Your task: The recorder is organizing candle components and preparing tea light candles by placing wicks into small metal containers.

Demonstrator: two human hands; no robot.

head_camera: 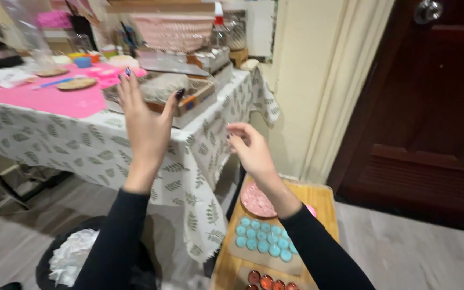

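The left hand (145,115) is raised, fingers spread and pointing up, its grip released and holding nothing; the nails are dark. It hovers in front of a clear plastic box (159,88) that sits at the edge of the desk (55,134), and whether it touches the box cannot be told. The right hand (251,147) is lower, beside the hanging corner of the leaf-printed cloth (205,161). Its fingers curl loosely inward, pinched on nothing that shows.

The cloth is soft, white with grey-green leaves, and drapes in folds. On top lie a flat pink mat (55,99) and two round wooden discs (76,84).

Under the right forearm stands a low wooden board (326,209), pale and smooth, its long axis running away from the camera. It carries a round pink plate (256,201), a sheet of small round blue pieces (261,239) in rows, and glossy red round pieces (267,282) at the near end. At lower left a dark bin (55,252) holds crumpled white paper (71,255).
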